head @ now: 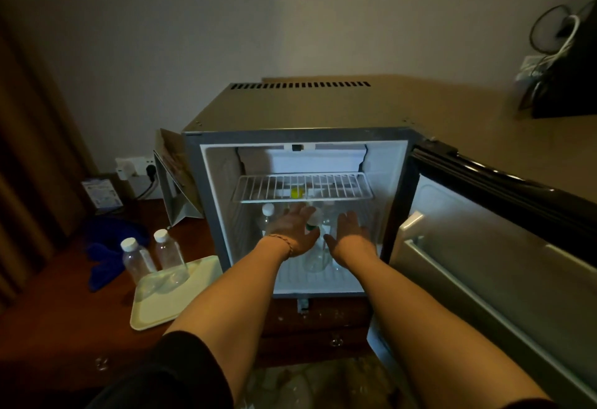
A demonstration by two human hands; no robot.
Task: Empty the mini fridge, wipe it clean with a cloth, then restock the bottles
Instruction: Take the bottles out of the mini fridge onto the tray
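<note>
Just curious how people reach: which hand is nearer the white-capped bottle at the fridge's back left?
The left. The left hand reaches in just right of that bottle, nearly beside it. The right hand sits farther right, beyond the middle bottle.

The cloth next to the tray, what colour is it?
The cloth is blue, seen in the head view.

A plain pale wall (pixel 290 14) stands behind, dimly lit. A brown curtain (pixel 29 137) hangs at the left above a dark wooden cabinet top (pixel 58 305), near a white wall socket (pixel 135 166). A tan counter (pixel 468 137) runs to the right.
</note>
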